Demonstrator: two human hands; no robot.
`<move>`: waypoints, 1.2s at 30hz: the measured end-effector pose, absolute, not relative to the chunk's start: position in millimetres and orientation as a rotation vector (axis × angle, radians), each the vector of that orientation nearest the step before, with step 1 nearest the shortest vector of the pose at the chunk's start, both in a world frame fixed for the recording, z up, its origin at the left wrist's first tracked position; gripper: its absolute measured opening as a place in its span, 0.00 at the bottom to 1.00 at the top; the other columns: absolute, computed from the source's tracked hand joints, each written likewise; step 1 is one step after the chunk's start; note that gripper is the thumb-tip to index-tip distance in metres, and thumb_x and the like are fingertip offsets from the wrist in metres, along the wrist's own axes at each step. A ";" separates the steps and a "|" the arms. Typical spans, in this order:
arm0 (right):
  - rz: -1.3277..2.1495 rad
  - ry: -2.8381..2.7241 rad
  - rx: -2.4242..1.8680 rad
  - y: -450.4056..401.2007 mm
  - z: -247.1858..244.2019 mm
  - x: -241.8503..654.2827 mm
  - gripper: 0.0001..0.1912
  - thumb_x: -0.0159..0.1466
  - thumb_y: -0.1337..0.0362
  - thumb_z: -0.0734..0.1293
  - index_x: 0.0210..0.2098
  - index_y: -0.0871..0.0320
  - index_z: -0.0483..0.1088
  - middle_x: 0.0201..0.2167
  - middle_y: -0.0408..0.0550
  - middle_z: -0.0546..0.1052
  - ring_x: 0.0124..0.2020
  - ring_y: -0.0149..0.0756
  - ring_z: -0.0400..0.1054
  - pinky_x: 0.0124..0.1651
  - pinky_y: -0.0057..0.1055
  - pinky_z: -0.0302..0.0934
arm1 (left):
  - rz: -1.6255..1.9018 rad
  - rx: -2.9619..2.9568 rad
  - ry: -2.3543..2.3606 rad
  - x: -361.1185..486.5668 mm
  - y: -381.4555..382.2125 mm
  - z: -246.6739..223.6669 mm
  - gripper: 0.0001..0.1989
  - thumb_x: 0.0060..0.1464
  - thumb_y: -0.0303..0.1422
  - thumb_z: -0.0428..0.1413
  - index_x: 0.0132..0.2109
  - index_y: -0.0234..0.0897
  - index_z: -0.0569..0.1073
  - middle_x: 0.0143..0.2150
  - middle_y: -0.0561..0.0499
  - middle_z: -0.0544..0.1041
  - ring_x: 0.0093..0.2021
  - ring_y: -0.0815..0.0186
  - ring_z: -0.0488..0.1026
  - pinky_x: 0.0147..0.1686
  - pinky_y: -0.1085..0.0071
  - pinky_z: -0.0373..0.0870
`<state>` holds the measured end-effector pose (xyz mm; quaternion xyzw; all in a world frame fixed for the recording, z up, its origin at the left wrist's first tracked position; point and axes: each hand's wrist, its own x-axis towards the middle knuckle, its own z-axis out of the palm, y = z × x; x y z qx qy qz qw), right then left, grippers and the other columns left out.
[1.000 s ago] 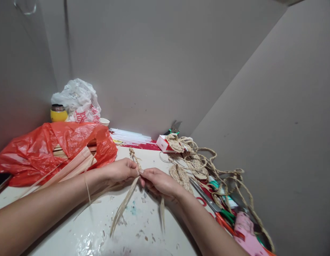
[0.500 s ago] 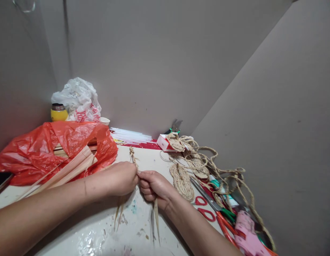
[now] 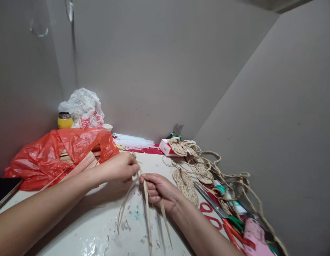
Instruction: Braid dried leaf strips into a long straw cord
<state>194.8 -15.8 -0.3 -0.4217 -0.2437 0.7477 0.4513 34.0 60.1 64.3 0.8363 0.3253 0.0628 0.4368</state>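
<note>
My left hand (image 3: 124, 166) is closed, its fingertips pinched on a short braid of dried leaf strips whose knotted top (image 3: 133, 154) shows just beyond the knuckles. Close beside it, my right hand (image 3: 159, 192) has thumb and forefinger pressed together on the pale leaf strips (image 3: 147, 209), just below the left fingertips. One loose strip (image 3: 123, 206) hangs down on the left, and another strip (image 3: 165, 222) comes out from under the curled right fingers. What lies inside the right palm is hidden.
A red plastic bag (image 3: 44, 153) with dried leaf strips lies left, near a yellow jar (image 3: 64, 121). Translucent sticks (image 3: 134, 141) lie at the back. On the right are coiled braided cord soles (image 3: 184, 185), scissors (image 3: 213, 202), red-handled tools and a pink glue gun (image 3: 254, 236).
My left fist has loosened into a pinch and shifted slightly up. The strips now hang spread apart below my hands, one long strip in the middle. The view has shifted a little.
</note>
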 end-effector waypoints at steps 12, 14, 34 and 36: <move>1.883 -0.877 -1.137 -16.7 7.0 211.5 0.10 0.56 0.61 0.68 0.27 0.62 0.67 0.13 0.29 0.49 0.13 0.18 0.34 0.14 0.18 0.29 | 0.070 1.631 0.721 50.6 72.0 25.5 0.10 0.44 0.35 0.49 0.26 0.33 0.70 0.14 0.61 0.53 0.13 0.75 0.46 0.13 0.75 0.41; 1.774 -1.037 -1.258 -17.3 7.1 211.8 0.11 0.57 0.59 0.67 0.27 0.62 0.68 0.12 0.30 0.51 0.12 0.19 0.37 0.13 0.20 0.32 | 0.021 1.669 0.705 48.9 75.7 26.1 0.11 0.45 0.35 0.48 0.26 0.33 0.72 0.13 0.60 0.54 0.13 0.75 0.46 0.13 0.74 0.42; 0.848 -1.765 -1.804 -20.0 15.8 199.6 0.10 0.54 0.67 0.59 0.19 0.62 0.67 0.16 0.39 0.62 0.21 0.28 0.55 0.24 0.25 0.47 | 0.150 1.609 0.809 52.6 62.5 6.5 0.11 0.42 0.37 0.54 0.20 0.34 0.68 0.10 0.61 0.55 0.13 0.77 0.46 0.15 0.74 0.39; 0.859 -1.762 -1.792 -21.8 16.0 194.0 0.10 0.54 0.67 0.59 0.19 0.62 0.67 0.15 0.40 0.62 0.20 0.28 0.56 0.23 0.25 0.47 | 0.161 1.578 0.843 53.7 58.7 8.4 0.11 0.42 0.36 0.53 0.18 0.37 0.62 0.10 0.61 0.53 0.12 0.76 0.45 0.15 0.74 0.39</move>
